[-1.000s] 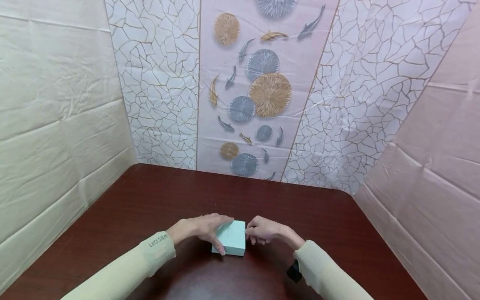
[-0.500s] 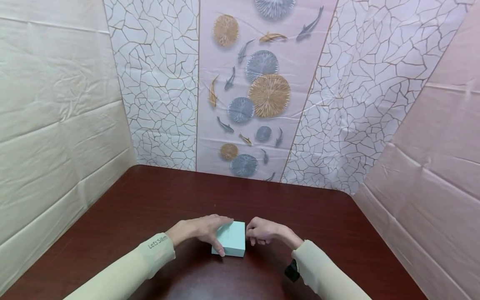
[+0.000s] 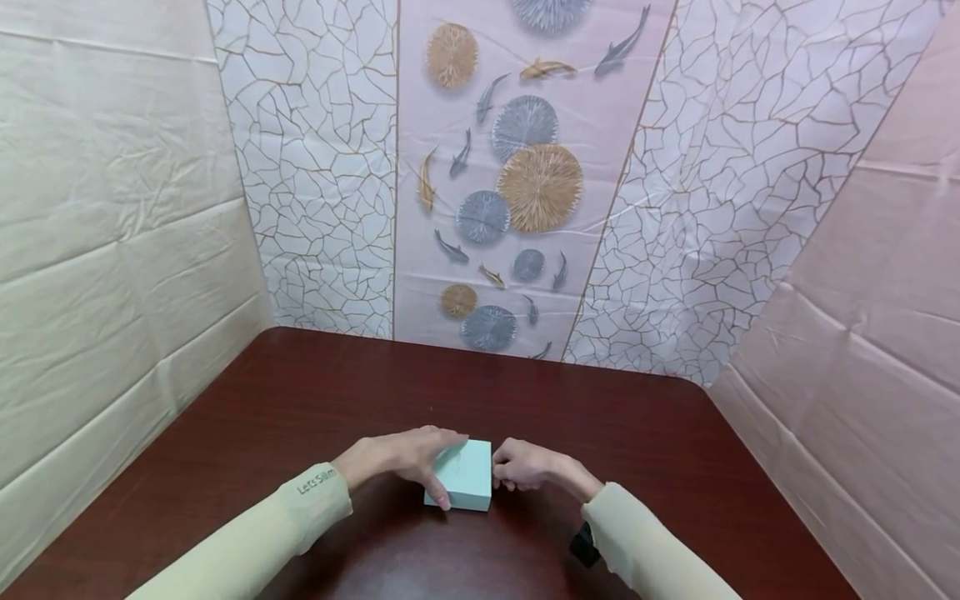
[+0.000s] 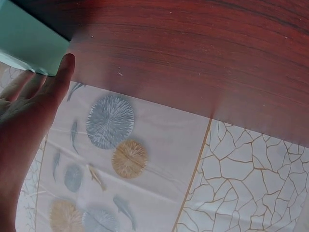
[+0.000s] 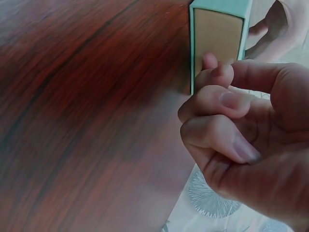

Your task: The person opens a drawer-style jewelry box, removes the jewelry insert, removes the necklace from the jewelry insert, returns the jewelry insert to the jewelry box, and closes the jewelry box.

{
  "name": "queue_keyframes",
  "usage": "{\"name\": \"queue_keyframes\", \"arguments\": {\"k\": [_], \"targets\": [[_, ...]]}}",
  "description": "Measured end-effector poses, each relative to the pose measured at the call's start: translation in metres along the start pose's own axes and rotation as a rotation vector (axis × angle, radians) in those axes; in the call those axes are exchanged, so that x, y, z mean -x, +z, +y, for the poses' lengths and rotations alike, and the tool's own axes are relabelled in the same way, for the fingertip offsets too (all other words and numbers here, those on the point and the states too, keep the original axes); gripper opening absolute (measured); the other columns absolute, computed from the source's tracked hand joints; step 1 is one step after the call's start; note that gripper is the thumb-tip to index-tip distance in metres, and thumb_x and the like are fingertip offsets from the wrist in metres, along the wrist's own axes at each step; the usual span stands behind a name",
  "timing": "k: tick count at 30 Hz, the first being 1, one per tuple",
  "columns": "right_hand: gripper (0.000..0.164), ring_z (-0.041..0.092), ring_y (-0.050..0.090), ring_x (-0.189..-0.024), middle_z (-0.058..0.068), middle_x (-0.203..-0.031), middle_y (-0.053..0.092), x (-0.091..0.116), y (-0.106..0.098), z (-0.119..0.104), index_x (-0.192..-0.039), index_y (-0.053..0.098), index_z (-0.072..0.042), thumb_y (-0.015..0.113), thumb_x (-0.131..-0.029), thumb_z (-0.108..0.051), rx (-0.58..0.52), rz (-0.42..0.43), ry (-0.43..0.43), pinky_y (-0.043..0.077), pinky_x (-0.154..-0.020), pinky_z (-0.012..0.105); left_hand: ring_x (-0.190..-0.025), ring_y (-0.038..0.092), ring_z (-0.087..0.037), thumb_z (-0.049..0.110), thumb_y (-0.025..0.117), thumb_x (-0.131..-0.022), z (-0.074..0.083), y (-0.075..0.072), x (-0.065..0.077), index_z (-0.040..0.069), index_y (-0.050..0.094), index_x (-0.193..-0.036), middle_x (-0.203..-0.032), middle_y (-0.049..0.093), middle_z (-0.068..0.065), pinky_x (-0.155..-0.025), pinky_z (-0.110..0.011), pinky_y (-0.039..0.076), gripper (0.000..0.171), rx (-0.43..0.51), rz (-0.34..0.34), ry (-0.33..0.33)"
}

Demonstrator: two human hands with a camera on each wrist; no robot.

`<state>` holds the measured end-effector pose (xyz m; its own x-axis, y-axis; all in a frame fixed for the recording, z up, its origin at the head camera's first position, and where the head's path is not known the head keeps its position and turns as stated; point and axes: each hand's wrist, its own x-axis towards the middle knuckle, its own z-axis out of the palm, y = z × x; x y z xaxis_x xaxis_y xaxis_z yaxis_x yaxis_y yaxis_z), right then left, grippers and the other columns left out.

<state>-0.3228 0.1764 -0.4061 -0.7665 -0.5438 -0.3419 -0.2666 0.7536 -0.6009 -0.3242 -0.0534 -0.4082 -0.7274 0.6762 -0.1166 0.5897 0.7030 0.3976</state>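
Observation:
A mint-green sleeve box (image 3: 467, 473) lies on the dark red-brown table. My left hand (image 3: 411, 455) grips it from the left, thumb on the front side and fingers over the far side; the left wrist view shows fingertips (image 4: 67, 63) against the box's side. In the right wrist view the box's end is open and shows a light-brown inner panel (image 5: 217, 34) framed by the green sleeve. My right hand (image 3: 525, 463) is at that end, its fingers curled and thumb against the index finger, right in front of the panel. I cannot tell whether they pinch anything.
The table (image 3: 360, 383) has rounded far corners. Behind it hangs a patterned cloth (image 3: 487, 283) with fish and round motifs, and plain pale cloth walls (image 3: 120, 292) stand on both sides. A black device (image 3: 585, 546) sits under the right wrist.
My right hand's fingers have curled slightly tighter at the box's right end, and the wrist has shifted a little left. The left hand and the box have hardly moved.

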Motion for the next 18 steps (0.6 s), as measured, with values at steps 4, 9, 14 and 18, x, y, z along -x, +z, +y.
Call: {"name": "queue_keyframes", "arguments": {"k": [4,9,14,18], "targets": [[0.029,0.01,0.033,-0.041,0.0,-0.054,0.046,-0.0004,-0.0003,0.0012,-0.08,0.066,0.003,0.044,-0.096,-0.003,0.036,0.009,0.003,0.028,-0.041,0.022,-0.13,0.045,-0.019,0.043,0.087,-0.067,0.0015,-0.0007,-0.0011,0.012,0.039,-0.147,-0.146,0.047,-0.003,-0.106,-0.037,0.04,0.099,-0.014,-0.005,-0.007],[0.029,0.01,0.035,-0.042,0.0,-0.053,0.047,0.0006,-0.0017,0.0015,-0.078,0.066,0.003,0.045,-0.096,-0.004,0.073,0.02,-0.006,0.028,-0.041,0.022,-0.129,0.045,-0.02,0.042,0.087,-0.066,0.0024,-0.0006,-0.0014,0.011,0.04,-0.146,-0.145,0.049,-0.003,-0.105,-0.037,0.04,0.098,-0.024,0.002,0.002],[0.03,0.009,0.037,-0.043,0.0,-0.052,0.048,0.0025,-0.0026,0.0032,-0.075,0.067,0.001,0.045,-0.096,-0.003,0.094,0.028,-0.021,0.029,-0.042,0.022,-0.128,0.046,-0.021,0.041,0.088,-0.065,0.0023,0.0004,-0.0013,0.009,0.041,-0.146,-0.144,0.05,-0.004,-0.105,-0.037,0.04,0.099,-0.031,0.012,0.005],[0.031,0.009,0.037,-0.043,0.0,-0.052,0.048,0.0037,-0.0034,0.0049,-0.075,0.068,0.0,0.046,-0.095,-0.004,0.094,0.034,-0.012,0.029,-0.042,0.022,-0.129,0.046,-0.021,0.041,0.089,-0.065,0.0016,0.0006,-0.0016,0.009,0.041,-0.146,-0.144,0.05,-0.004,-0.106,-0.037,0.04,0.099,-0.034,0.015,0.006]]}}
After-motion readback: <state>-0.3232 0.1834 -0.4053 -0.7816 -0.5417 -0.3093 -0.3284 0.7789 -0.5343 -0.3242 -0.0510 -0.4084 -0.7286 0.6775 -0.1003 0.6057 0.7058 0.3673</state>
